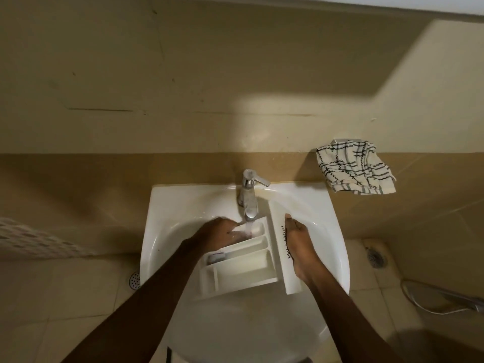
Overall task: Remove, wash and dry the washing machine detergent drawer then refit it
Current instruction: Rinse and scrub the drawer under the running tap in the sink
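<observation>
**Drawer under the running tap**

Head view: The white detergent drawer (243,263) lies tilted across the bowl of the white sink (167,205), compartments facing up, its front panel turned to the right. Water runs from the chrome tap (248,195) onto the far compartment, and the stream blurs whatever is there.

The left hand (222,231) reaches into that far compartment, right under the stream. Its fingers are smeared by water and motion, so I cannot tell whether they are curled, flat or pinching anything. The right hand (301,247) lies over the front panel with the fingers stretched along it and the palm pressed down, steadying the drawer. It covers part of the dark lettering, so the wording cannot be read, and whether the thumb hooks round the panel's edge is hidden.

A small grey piece sits in the compartment at the drawer's left end, too dim to identify. A checked cloth (356,166) hangs on the tiled wall to the right of the sink, well clear of the bowl. A floor drain (377,256) shows on the right, and a perforated white object (34,239) at the left edge is cut off.
</observation>
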